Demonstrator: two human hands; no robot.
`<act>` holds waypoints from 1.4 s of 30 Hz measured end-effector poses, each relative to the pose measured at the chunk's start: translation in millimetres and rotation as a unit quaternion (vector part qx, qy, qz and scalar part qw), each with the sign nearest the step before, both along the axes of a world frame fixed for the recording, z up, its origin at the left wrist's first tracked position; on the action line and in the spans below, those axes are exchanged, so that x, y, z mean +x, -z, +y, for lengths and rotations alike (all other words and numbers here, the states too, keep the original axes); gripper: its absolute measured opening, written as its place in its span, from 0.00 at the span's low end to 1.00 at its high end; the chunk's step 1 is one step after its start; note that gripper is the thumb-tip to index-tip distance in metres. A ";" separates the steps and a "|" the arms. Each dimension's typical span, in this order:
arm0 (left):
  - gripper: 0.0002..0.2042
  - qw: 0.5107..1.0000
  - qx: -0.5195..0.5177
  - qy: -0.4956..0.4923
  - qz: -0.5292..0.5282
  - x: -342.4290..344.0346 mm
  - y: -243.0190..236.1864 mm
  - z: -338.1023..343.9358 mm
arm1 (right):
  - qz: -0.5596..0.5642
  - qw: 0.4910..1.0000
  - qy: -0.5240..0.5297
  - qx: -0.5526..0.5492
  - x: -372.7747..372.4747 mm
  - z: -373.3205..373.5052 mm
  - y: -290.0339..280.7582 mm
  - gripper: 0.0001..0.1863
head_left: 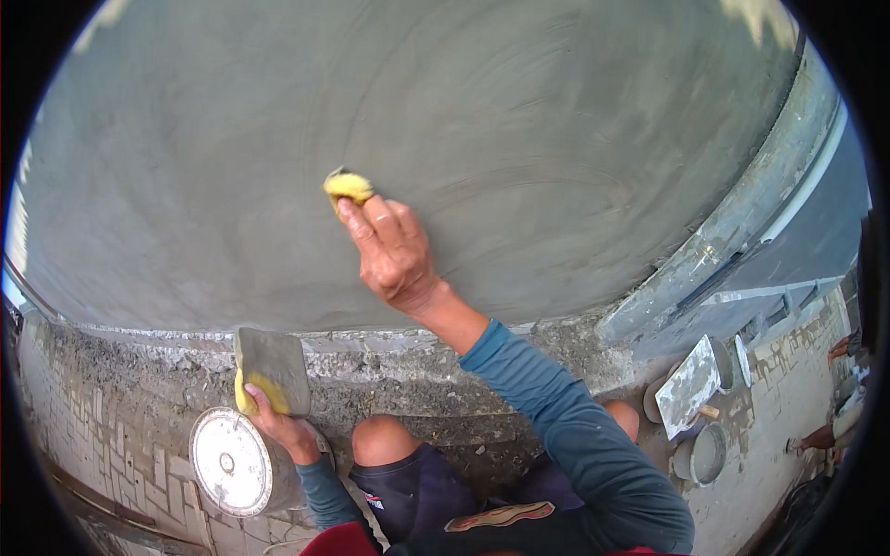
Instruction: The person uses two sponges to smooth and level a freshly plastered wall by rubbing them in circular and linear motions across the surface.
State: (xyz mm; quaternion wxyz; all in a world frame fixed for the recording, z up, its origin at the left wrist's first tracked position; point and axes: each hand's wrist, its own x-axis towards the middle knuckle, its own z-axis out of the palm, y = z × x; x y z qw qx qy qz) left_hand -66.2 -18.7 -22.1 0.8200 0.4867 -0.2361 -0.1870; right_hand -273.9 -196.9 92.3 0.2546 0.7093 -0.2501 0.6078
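A freshly plastered grey wall [519, 120] fills the upper part of the head view, with curved smear marks across it. My right hand [394, 255] reaches up to it, fingers closed round a small yellow sponge [349, 186] that has a dark, cement-smeared tip. The sponge appears to touch the wall. Lower left, my left hand [273, 422] grips the lower edge of a flat rectangular float [278, 361], its face grey with cement and its lower corner yellow. That float is beside the wall's foot, above a round drum.
The drum [230, 461] with a whitish lid stands by my left knee. A rough ledge [362, 371] runs along the wall's base. To the right are a cement-smeared board [689, 387] and a bucket [707, 456]. Another person's arm [816, 438] shows at the far right.
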 end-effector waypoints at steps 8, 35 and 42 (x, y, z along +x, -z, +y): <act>0.24 0.999 -0.036 0.027 -0.011 -21.1 -17.8 7.0 | -0.022 0.963 -0.113 0.244 -81.5 57.7 103.4 0.27; 0.23 0.998 0.001 -0.017 0.054 -2.8 6.3 23.7 | -0.236 0.966 0.090 0.063 -101.4 27.4 23.6 0.15; 0.24 0.998 0.012 -0.024 0.063 -7.4 14.0 18.3 | 0.153 0.971 -0.139 0.123 129.5 13.0 48.2 0.17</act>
